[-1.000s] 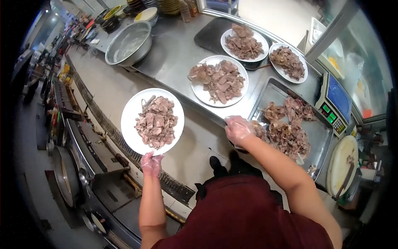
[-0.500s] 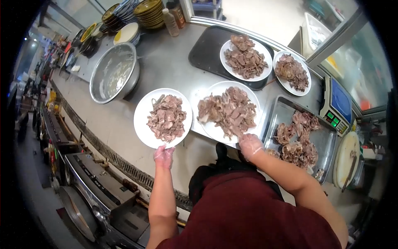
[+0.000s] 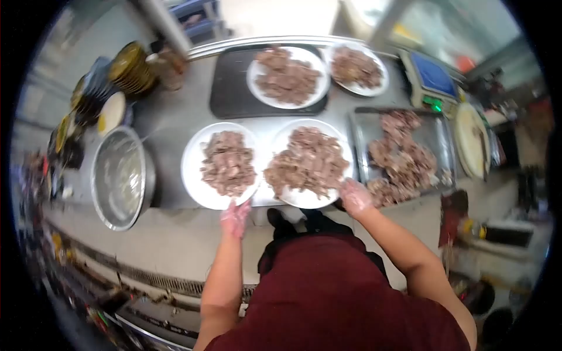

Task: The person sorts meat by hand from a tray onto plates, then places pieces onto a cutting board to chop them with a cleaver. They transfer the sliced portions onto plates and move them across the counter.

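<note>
My left hand [image 3: 235, 217], in a clear glove, grips the near rim of a white plate [image 3: 192, 167]. Sliced cooked meat [image 3: 228, 165] is heaped on that plate. Thumb and fingers meet at the rim, with some fingers hidden beneath. To its right, close beside it, is a second white plate [image 3: 300, 200] with a wider heap of meat [image 3: 313, 158]. At this plate's near right rim is my gloved right hand [image 3: 356, 199], its fingers closed on the edge. Both plates are at the front edge of the metal counter [image 3: 170, 190].
A metal tray [image 3: 363, 120] of meat chunks lies right. Behind are a black tray [image 3: 234, 90] with a plate of meat [image 3: 254, 88] and another meat plate [image 3: 380, 88]. A scale [image 3: 430, 76], round board [image 3: 471, 137], metal bowl [image 3: 120, 175] and stacked dishes [image 3: 129, 67] surround them.
The view has turned, bringing the counter straight ahead. My left hand has brought its plate in over the counter from beyond the front edge. My right hand stays at the other plate's rim.
</note>
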The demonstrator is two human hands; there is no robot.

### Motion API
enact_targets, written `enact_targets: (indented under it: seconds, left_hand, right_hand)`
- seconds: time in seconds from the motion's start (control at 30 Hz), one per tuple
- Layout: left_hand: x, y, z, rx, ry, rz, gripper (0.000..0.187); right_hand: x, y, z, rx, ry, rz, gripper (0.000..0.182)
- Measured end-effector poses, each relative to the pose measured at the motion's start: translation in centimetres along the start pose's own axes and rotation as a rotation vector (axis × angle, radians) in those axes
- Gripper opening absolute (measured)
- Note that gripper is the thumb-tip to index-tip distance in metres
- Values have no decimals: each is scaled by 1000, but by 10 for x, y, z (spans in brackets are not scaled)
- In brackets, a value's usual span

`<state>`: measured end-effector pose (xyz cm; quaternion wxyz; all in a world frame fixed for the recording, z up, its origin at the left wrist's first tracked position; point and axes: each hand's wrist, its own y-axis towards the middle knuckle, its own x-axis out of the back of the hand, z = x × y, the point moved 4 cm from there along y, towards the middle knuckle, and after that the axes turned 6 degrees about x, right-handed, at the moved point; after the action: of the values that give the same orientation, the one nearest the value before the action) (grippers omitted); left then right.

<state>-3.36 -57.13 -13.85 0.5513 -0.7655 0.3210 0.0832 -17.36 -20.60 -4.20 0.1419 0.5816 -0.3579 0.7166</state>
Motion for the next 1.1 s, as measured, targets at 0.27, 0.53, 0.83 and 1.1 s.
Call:
enact_targets:
  seconds: [0.27,0.53,0.83,1.1]
  left_hand:
    - [-4,-39,-17,166,563,-183,38]
    - [6,-69,-5,140,681,-379,24]
    - [35,-90,38,72,735,-443,18]
    - [60,-106,59,120,584,-477,16]
  right_hand:
    - [38,-49,35,-125,219,-176,16]
    - [110,-70,-79,-499,152,-344,39]
    - [71,0,-137,-363,-72,-1,38]
    - [78,27,-152,-289,22,-47,39]
